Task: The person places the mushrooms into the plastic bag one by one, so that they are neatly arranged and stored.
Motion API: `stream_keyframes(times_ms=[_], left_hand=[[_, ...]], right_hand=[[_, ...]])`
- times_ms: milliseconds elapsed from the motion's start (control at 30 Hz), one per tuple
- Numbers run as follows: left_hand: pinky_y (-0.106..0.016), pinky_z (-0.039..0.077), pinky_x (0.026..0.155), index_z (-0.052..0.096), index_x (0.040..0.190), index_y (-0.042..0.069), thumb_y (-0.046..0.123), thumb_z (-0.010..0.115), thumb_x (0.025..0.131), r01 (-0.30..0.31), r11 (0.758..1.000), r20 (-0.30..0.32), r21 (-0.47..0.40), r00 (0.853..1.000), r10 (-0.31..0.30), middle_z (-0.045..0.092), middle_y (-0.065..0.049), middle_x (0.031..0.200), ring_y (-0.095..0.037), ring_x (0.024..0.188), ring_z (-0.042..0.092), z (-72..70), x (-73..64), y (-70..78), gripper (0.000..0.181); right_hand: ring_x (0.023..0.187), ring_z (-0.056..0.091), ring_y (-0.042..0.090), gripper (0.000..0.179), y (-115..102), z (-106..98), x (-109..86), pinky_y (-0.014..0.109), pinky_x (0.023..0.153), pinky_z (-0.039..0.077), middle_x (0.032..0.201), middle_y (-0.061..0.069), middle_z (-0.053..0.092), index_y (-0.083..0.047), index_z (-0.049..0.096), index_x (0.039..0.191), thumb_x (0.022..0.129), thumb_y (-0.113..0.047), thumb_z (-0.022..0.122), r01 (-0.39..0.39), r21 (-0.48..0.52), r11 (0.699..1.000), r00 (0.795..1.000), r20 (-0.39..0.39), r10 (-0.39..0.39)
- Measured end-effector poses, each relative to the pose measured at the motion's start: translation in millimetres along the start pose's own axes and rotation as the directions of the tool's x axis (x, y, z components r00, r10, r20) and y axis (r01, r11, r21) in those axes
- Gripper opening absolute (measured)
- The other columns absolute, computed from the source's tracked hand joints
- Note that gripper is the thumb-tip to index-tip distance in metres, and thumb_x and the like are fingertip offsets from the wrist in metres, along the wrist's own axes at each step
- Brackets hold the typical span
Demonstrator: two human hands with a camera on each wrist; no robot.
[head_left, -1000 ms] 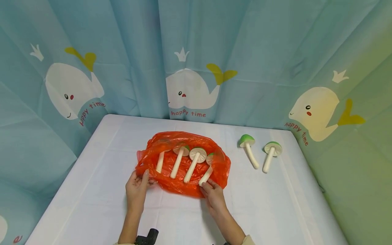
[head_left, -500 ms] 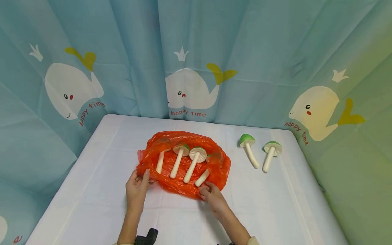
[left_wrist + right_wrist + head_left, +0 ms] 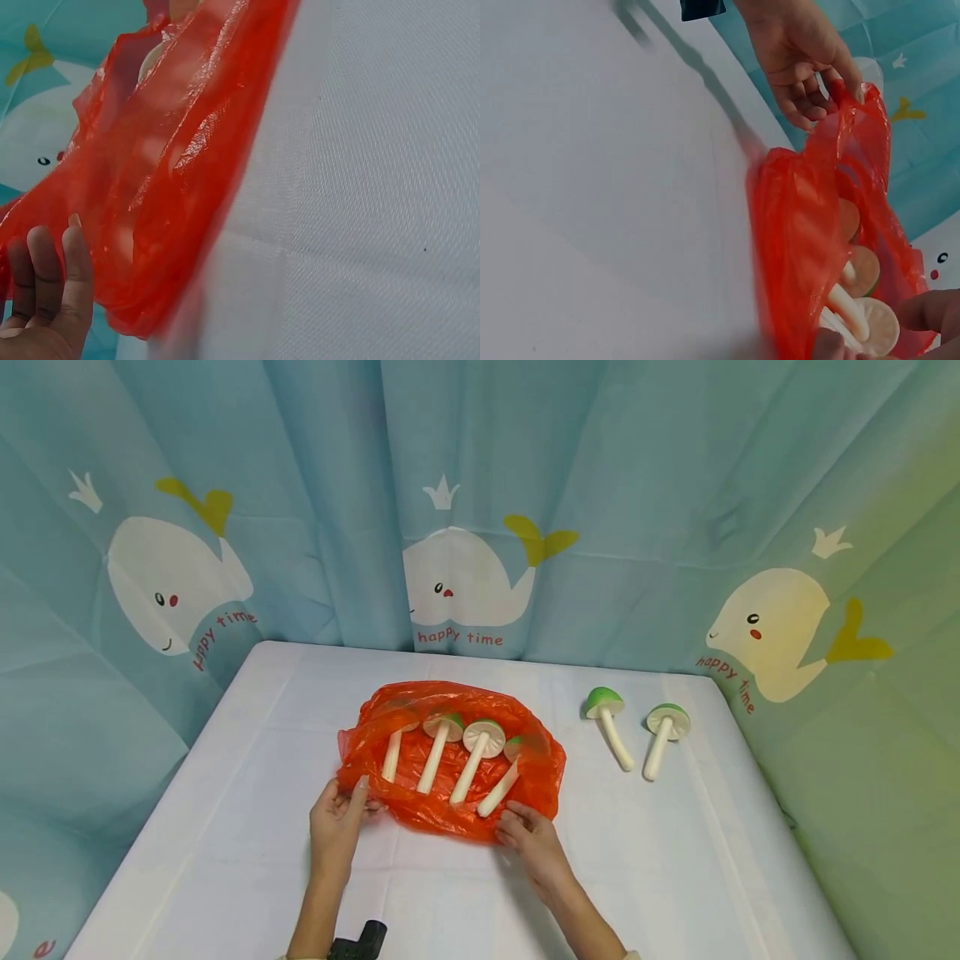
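Red plastic bag (image 3: 489, 775) on the white-covered tabletop (image 3: 675, 877), nearer the far edge than the hands, a little left of the middle; mouth open towards the person. Four toy mushrooms (image 3: 471, 772) lie in a row inside, pale stems slanting towards the near side, caps towards the far edge. Leftmost and rightmost caps partly behind the translucent plastic.

Left hand (image 3: 336, 817) at the bag's near left corner: thumb and fingers narrow, pinching the rim. Right wrist view shows the thumb on the raised plastic.

Right hand (image 3: 528, 835) at the near right part of the rim, just beside the rightmost stem's end; fingers bent. Cannot tell whether they pinch the plastic or only touch it.

Two more mushrooms, green-capped, lie outside the bag, towards the tabletop's far right corner: a left one (image 3: 617, 739), a right one (image 3: 658, 747), near each other, apart from the bag.

Black device (image 3: 358, 941) by the left forearm. Blue curtain (image 3: 322, 443) beyond the far edge, printed with white whales and "happy time"
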State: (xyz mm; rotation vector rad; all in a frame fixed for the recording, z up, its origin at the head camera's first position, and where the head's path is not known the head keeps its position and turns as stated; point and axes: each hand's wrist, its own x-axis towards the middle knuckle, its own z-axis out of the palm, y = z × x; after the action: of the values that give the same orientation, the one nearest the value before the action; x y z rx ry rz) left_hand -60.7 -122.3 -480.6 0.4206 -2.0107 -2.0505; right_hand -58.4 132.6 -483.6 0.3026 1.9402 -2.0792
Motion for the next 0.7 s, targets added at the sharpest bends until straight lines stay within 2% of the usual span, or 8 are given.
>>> stream_keyframes(times_ms=[133, 267, 467, 567, 700], left_hand=[[-0.022, 0.054, 0.071, 0.051, 0.121, -0.004, 0.021, 0.057, 0.095, -0.005, 1.000, -0.011, 0.019, 1.000, 0.005, 0.062, -0.022, 0.097, -0.021, 0.073, 0.065, -0.7, -0.4, 0.8, 0.036], [-0.022, 0.055, 0.071, 0.052, 0.122, -0.004, 0.021, 0.057, 0.095, -0.009, 1.000, -0.015, 0.028, 1.000, 0.009, 0.061, -0.022, 0.100, -0.019, 0.073, 0.065, -1.3, -0.6, 4.0, 0.037], [-0.021, 0.054, 0.071, 0.051, 0.124, -0.002, 0.025, 0.058, 0.095, 0.024, 0.998, 0.006, 0.052, 1.000, -0.025, 0.060, -0.022, 0.107, -0.016, 0.075, 0.065, -1.6, -1.0, 11.7, 0.041], [-0.022, 0.055, 0.072, 0.051, 0.124, -0.002, 0.026, 0.058, 0.095, 0.030, 0.998, 0.006, 0.057, 1.000, -0.030, 0.060, -0.021, 0.111, -0.014, 0.076, 0.065, -1.6, -0.4, 15.3, 0.041], [-0.023, 0.055, 0.072, 0.050, 0.125, -0.002, 0.026, 0.058, 0.095, 0.023, 0.999, 0.003, 0.049, 1.000, -0.023, 0.059, -0.022, 0.114, -0.012, 0.077, 0.065, -1.7, 0.0, 18.2, 0.042]], right_hand=[[0.095, 0.060, 0.026, 0.044, -1.6, -2.8, -2.7, 0.034, 0.086, 0.052, 0.112, 0.024, 0.055, 0.017, 0.041, 0.128, 0.097, -0.011, 0.052, 0.035, -0.049, 0.998, 0.999, -0.014, -0.036], [0.094, 0.062, 0.032, 0.038, -6.5, -6.6, -5.7, 0.032, 0.082, 0.054, 0.105, 0.023, 0.059, 0.014, 0.050, 0.121, 0.096, -0.014, 0.054, 0.115, -0.135, 0.984, 0.993, -0.010, -0.118], [0.092, 0.060, 0.035, 0.037, -13.8, -16.1, -6.9, 0.032, 0.071, 0.057, 0.104, 0.026, 0.057, 0.013, 0.056, 0.114, 0.093, -0.017, 0.061, 0.171, -0.069, 0.983, 0.982, -0.075, -0.176], [0.087, 0.061, 0.028, 0.035, -18.9, -24.4, -4.4, 0.030, 0.067, 0.057, 0.101, 0.026, 0.058, 0.011, 0.057, 0.112, 0.092, -0.017, 0.063, 0.205, -0.063, 0.977, 0.967, -0.143, -0.212], [0.082, 0.061, 0.020, 0.032, -27.6, -40.3, 3.8, 0.027, 0.068, 0.056, 0.098, 0.020, 0.061, 0.008, 0.059, 0.111, 0.091, -0.017, 0.064, 0.259, -0.061, 0.964, 0.934, -0.240, -0.266]])
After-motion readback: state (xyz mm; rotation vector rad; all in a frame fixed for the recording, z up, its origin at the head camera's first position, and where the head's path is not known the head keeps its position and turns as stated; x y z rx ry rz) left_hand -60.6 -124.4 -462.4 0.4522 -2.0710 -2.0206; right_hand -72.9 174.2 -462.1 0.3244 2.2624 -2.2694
